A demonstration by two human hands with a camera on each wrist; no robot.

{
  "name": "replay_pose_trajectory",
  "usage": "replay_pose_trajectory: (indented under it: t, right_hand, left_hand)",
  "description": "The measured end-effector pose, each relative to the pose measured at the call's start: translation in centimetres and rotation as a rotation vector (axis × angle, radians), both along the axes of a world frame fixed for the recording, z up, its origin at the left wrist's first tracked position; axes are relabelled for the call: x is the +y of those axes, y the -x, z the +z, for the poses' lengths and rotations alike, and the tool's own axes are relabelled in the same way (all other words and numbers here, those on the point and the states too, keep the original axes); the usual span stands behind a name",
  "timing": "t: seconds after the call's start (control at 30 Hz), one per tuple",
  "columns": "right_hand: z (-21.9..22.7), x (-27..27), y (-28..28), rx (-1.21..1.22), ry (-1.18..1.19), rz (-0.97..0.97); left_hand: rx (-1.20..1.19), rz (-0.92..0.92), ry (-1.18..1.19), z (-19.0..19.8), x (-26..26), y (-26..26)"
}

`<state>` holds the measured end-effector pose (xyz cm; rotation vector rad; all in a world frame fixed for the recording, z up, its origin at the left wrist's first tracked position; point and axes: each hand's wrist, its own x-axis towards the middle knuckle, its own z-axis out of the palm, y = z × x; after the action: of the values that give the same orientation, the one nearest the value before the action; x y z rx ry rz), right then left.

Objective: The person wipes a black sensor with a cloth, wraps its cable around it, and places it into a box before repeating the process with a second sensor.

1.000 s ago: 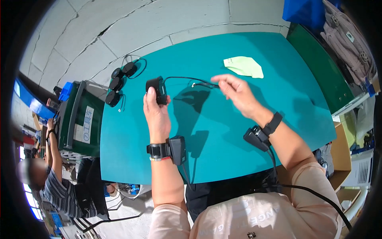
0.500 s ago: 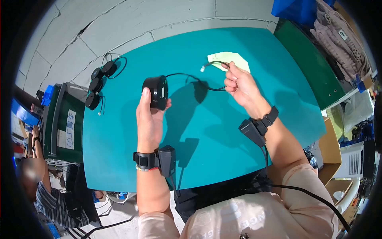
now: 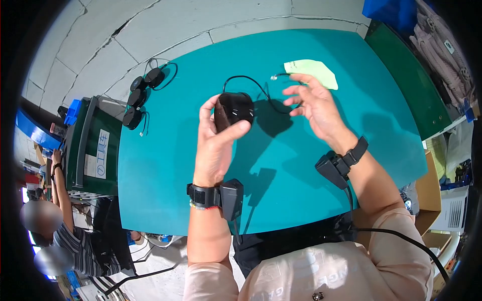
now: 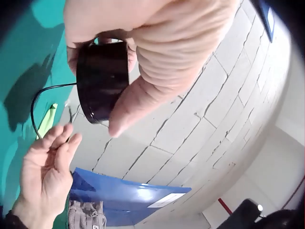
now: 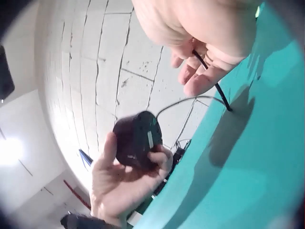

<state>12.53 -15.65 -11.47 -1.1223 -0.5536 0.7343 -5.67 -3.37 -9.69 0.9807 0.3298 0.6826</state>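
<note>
In the head view the left hand (image 3: 216,145) grips a round black device (image 3: 235,109), thumb on its near face and fingers round its far side. The left wrist view shows its dark side wall (image 4: 102,81) between thumb and fingers. A thin black cable (image 3: 258,86) loops from the device to the right hand (image 3: 319,108), whose loosely bent fingers hold it near its end. A small white connector (image 3: 273,78) sticks out beyond those fingers. In the right wrist view the cable (image 5: 219,90) passes between the fingers, partly hidden by them.
Several black round devices with cables (image 3: 136,99) lie at the table's left edge. A pale green cloth (image 3: 321,72) lies on the teal table (image 3: 301,175) behind the right hand. A green cabinet (image 3: 100,150) and another person (image 3: 75,241) are at left; a cardboard box (image 3: 432,185) is at right.
The left hand has turned the device and brought it nearer the right hand. The right hand, pinching the cable half a second ago, has loosened and spread its fingers. The head view has shifted.
</note>
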Motion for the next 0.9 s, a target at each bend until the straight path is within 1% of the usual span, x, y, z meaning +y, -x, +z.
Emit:
replay_pose_trajectory:
  t: [0.03,0.07,0.1,0.2,0.27,0.33,0.37,0.4,0.47,0.5,0.53,0.6,0.63,0.67,0.7,0.73,0.8,0.83,0.87,0.9]
  right_hand:
    - [-0.7,0.0,0.0,-0.115,0.005,0.116]
    - [-0.7,0.0,0.5,-0.114,0.005,0.109]
    - [-0.6,0.3,1.2,-0.173,0.028,0.176]
    - [0.0,0.1,2.3,-0.282,0.165,0.352]
    - [0.2,0.1,2.6,-0.360,0.103,0.395]
    - [0.4,-0.2,2.1,-0.352,0.136,0.385]
    - [0.5,-0.3,1.8,-0.340,0.165,0.389]
    - [0.6,-0.2,1.7,-0.346,0.162,0.382]
    - [0.7,-0.2,1.5,-0.068,-0.013,0.369]
    - [0.7,-0.1,1.2,0.007,-0.059,0.363]
    - [0.5,-0.2,1.0,0.000,-0.064,0.339]
    - [0.2,-0.2,0.5,0.105,-0.126,0.371]
    - [0.0,-0.2,0.3,0.155,-0.144,0.361]
    - [-0.3,-0.4,0.0,0.148,-0.149,0.351]
    - [-0.5,-0.4,-0.1,0.209,-0.170,0.370]
    - [-0.6,-0.3,-0.3,0.273,-0.189,0.394]
    - [-0.7,-0.4,-0.2,0.287,-0.204,0.409]
    - [-0.8,-0.4,-0.1,0.335,-0.227,0.450]
    - [-0.8,-0.5,-0.2,0.378,-0.244,0.492]
    - [-0.8,-0.5,-0.1,0.378,-0.242,0.502]
  left_hand:
    - [0.029,-0.025,-0.089,0.0,-0.4,-0.3]
    - [0.055,-0.050,-0.179,0.0,-0.8,-0.5]
    - [0.072,-0.066,-0.115,0.3,-1.3,-0.6]
    - [0.059,-0.123,-0.154,-0.1,-1.6,-0.9]
    - [0.053,-0.162,-0.153,0.0,-1.7,-0.9]
    - [0.037,-0.217,-0.177,-0.3,-1.3,-0.9]
    - [0.023,-0.140,-0.234,-0.8,-1.1,-0.9]
    - [0.017,-0.144,-0.239,-1.0,-0.7,-0.9]
    - [-0.035,-0.022,-0.011,-1.1,-0.1,-1.1]
    - [-0.040,-0.014,0.042,-1.0,0.0,-1.0]
    - [-0.044,-0.038,0.036,-1.2,0.3,-0.8]
    - [0.099,0.059,0.134,-2.2,1.5,-0.2]
    - [0.094,0.042,0.129,-3.1,2.1,-0.1]
    - [0.140,0.039,0.172,-4.1,2.8,0.0]
    - [0.187,0.041,0.215,-4.0,2.8,-0.1]
    - [0.184,0.040,0.209,-3.9,2.8,-0.2]
    - [0.193,-0.059,0.152,-3.4,2.1,-0.4]
    - [0.217,-0.123,0.144,-2.4,1.3,-0.6]
    - [0.213,-0.114,0.145,-2.3,0.8,-0.8]
    - [0.193,-0.199,0.162,-2.3,0.4,-0.9]
